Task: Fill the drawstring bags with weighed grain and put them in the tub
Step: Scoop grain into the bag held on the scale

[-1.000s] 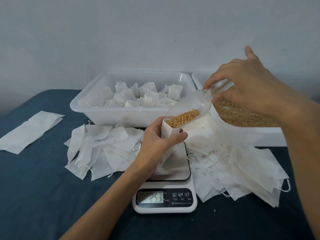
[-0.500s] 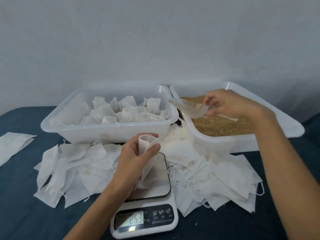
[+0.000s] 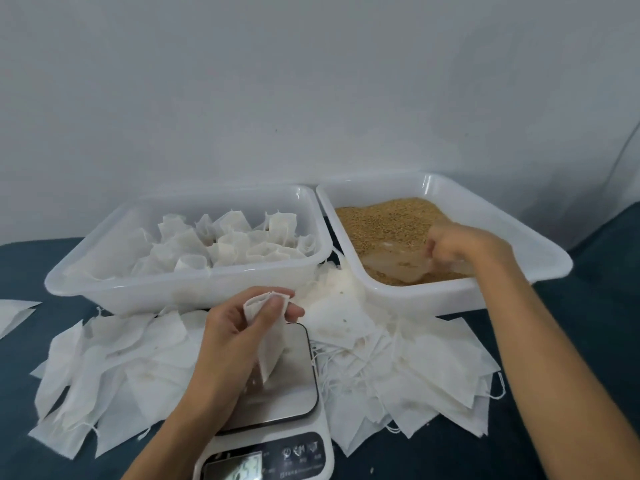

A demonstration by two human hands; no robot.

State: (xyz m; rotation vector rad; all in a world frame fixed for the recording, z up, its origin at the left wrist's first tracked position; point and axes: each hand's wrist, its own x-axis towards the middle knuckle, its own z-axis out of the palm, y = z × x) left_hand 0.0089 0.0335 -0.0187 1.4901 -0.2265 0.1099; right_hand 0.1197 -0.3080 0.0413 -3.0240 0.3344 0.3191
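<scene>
Bag pinched upright by left hand over scale; right hand apparently grips scoop in grain.

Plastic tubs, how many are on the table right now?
2. The left tub holds filled bags; the right tub, touching it, holds grain, with the right hand in it.
</scene>
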